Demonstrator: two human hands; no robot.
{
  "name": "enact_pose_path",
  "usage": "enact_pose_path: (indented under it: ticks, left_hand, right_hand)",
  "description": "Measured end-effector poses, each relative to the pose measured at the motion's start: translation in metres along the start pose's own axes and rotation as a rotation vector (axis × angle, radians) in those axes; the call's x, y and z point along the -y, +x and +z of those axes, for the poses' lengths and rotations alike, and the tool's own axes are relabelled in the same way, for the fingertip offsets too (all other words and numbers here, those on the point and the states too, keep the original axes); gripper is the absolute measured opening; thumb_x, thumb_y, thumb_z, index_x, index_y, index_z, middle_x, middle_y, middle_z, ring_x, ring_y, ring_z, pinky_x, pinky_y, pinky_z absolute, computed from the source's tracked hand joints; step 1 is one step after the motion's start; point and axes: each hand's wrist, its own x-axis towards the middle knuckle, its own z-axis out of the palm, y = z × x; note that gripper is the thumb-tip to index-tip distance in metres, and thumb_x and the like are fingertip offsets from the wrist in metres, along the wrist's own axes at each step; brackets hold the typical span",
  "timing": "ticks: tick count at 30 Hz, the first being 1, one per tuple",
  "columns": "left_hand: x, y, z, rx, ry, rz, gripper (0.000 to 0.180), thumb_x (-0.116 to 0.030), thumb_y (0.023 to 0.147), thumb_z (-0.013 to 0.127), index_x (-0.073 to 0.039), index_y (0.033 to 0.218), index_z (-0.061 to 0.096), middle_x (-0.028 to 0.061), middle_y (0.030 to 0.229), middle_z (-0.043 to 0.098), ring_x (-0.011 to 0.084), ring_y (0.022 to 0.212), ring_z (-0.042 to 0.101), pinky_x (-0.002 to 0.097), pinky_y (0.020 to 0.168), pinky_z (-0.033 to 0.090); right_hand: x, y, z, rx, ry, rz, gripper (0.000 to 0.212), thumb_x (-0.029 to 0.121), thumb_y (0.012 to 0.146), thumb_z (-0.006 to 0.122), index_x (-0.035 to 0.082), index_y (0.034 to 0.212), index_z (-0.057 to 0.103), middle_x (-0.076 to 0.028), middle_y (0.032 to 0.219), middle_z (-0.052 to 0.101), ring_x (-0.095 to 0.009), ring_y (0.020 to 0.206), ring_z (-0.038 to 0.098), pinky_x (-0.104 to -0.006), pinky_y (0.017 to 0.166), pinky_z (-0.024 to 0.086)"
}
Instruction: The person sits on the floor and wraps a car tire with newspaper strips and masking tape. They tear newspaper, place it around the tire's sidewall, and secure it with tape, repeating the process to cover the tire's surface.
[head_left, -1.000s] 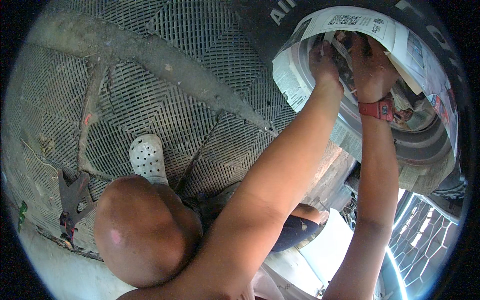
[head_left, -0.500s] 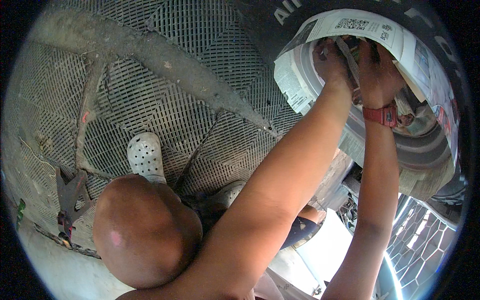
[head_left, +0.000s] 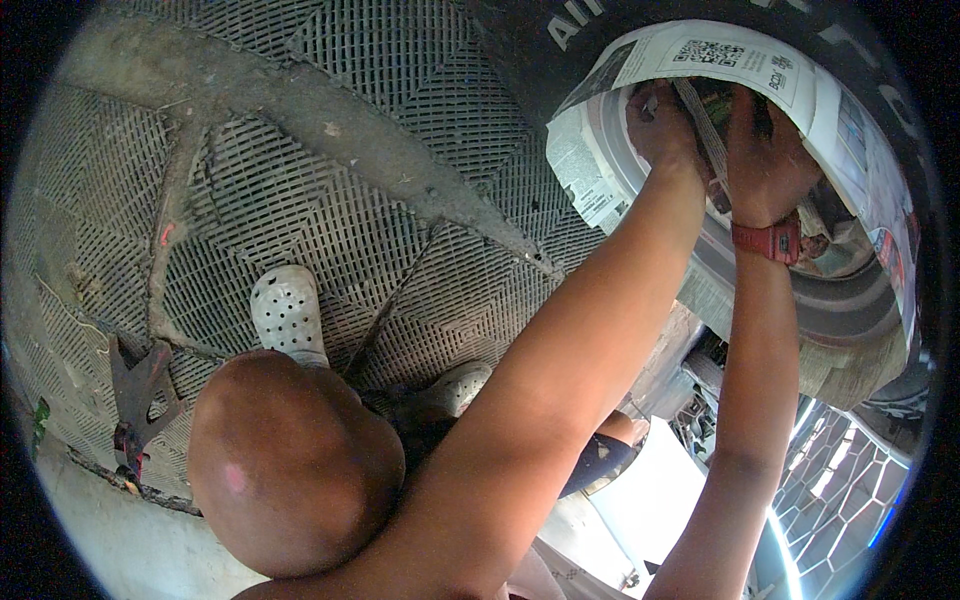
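Both hands are inside a wheel rim (head_left: 845,315) ringed with newspaper (head_left: 625,75). The black tyre (head_left: 530,50) surrounds the paper. My left hand (head_left: 663,130) is at the rim's left inner side, its fingers curled; a small shiny spot shows among them, too small to name. My right hand (head_left: 772,165), with a red watch (head_left: 768,240) at the wrist, reaches into the middle of the rim with bent fingers, their tips partly hidden in shadow. A pale grey strip (head_left: 706,125) runs between the hands, close beside the right one; I cannot tell what it is.
Ribbed mats (head_left: 330,200) cover the ground, with a dirty strip (head_left: 400,155) between them. My knee (head_left: 295,460) and a white perforated clog (head_left: 287,310) are at the lower left. A dark forked tool (head_left: 140,390) lies beyond the knee. A honeycomb grille (head_left: 840,500) is at the lower right.
My right hand and wrist have shifted slightly right and down, showing more of the grey strip. My left hand stays nearly in place.
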Motion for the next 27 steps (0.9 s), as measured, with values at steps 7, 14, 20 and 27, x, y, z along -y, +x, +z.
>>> enact_pose_path:
  ticks: [7, 14, 20, 27]
  left_hand:
    - [-0.004, -0.004, -0.004, 0.095, -0.008, -0.022, 0.056, -0.03, 0.103, 0.076, -0.01, 0.15, 0.053, 0.0161, 0.142, 0.065, 0.0341, 0.121, 0.068, 0.0475, 0.097, 0.06]
    - [-0.012, -0.001, -0.02, -0.09, 0.182, -0.156, 0.055, -0.033, 0.104, 0.076, -0.011, 0.149, 0.055, 0.017, 0.14, 0.066, 0.0327, 0.12, 0.068, 0.049, 0.097, 0.059]
    - [-0.008, 0.014, -0.051, 0.128, 0.041, -0.117, 0.045, -0.033, 0.106, 0.071, -0.01, 0.143, 0.06, 0.0117, 0.137, 0.067, 0.0309, 0.118, 0.067, 0.0497, 0.101, 0.055]
    - [-0.006, 0.02, -0.052, 0.119, -0.038, -0.238, 0.044, -0.027, 0.107, 0.067, -0.01, 0.147, 0.061, 0.0083, 0.14, 0.067, 0.03, 0.123, 0.065, 0.0496, 0.104, 0.052]
  right_hand:
    - [-0.013, -0.012, 0.01, -0.002, 0.04, -0.03, 0.047, 0.044, 0.096, 0.079, 0.012, 0.129, 0.076, -0.016, 0.123, 0.078, -0.041, 0.106, 0.075, -0.0517, 0.09, 0.059]
    - [-0.011, -0.011, 0.007, 0.041, 0.164, 0.025, 0.04, 0.038, 0.097, 0.078, 0.01, 0.126, 0.077, -0.016, 0.118, 0.079, -0.04, 0.101, 0.076, -0.05, 0.087, 0.06]
    - [-0.008, -0.003, 0.006, 0.039, 0.153, -0.01, 0.041, 0.038, 0.097, 0.078, 0.008, 0.126, 0.075, -0.018, 0.115, 0.078, -0.042, 0.097, 0.076, -0.0505, 0.082, 0.061]
    - [-0.014, -0.009, 0.005, 0.076, 0.09, 0.0, 0.043, 0.04, 0.096, 0.079, 0.008, 0.125, 0.075, -0.018, 0.113, 0.078, -0.043, 0.095, 0.075, -0.0511, 0.08, 0.06]
